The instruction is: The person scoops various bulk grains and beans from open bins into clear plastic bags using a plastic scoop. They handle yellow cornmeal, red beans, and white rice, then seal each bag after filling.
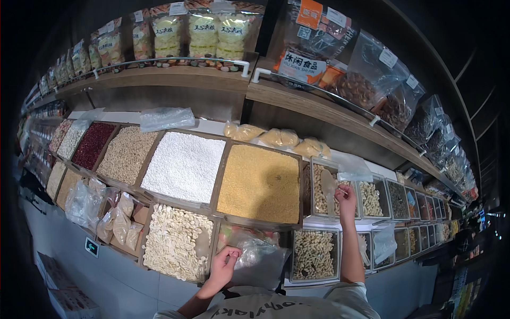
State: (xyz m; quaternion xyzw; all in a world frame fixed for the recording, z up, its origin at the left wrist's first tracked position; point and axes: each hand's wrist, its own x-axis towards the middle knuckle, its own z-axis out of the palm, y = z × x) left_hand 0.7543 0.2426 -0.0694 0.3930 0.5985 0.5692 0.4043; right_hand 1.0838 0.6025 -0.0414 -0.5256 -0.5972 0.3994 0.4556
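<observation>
My left hand [228,261] grips the edge of a clear plastic bag [259,261] that hangs open-looking over the lower bins, right of the bin of flat pale seeds [175,243]. My right hand [346,195] is raised over the clear-sided bins of nuts, its thumb and fingertips pinched on a small pale item too small to name. Just left of it a translucent plastic scoop [328,189] lies in a nut bin. Between my hands and further back is a wooden bin of yellow grain [259,183], with a bin of white round grains [183,167] beside it.
A wooden shelf [167,77] with a metal rail holds packaged food above. Bagged yellow grain [279,137] and a folded plastic bag [354,166] lie behind the bins. Peanuts [314,253] fill a lower bin. Bagged goods [123,223] sit at lower left, above stacked boxes [69,295].
</observation>
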